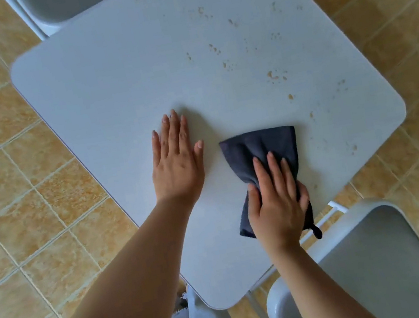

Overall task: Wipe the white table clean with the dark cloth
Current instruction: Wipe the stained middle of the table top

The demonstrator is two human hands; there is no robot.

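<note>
Near the front edge of the bench (113, 97), the right hand (276, 200) presses flat on the cloth (260, 150), gripping it. The left hand (175, 164) lies open and empty beside it. This near part looks clean; crumbs (276, 75) remain toward the right and far edges, so much wiping is left.

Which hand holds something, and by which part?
The right hand presses the cloth at its bunched near end; the left hand lies flat, holding nothing.

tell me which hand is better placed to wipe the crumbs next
Right. The right hand already presses the dark cloth, with the crumbs just beyond it; the left hand lies flat and bare on the table.
</note>
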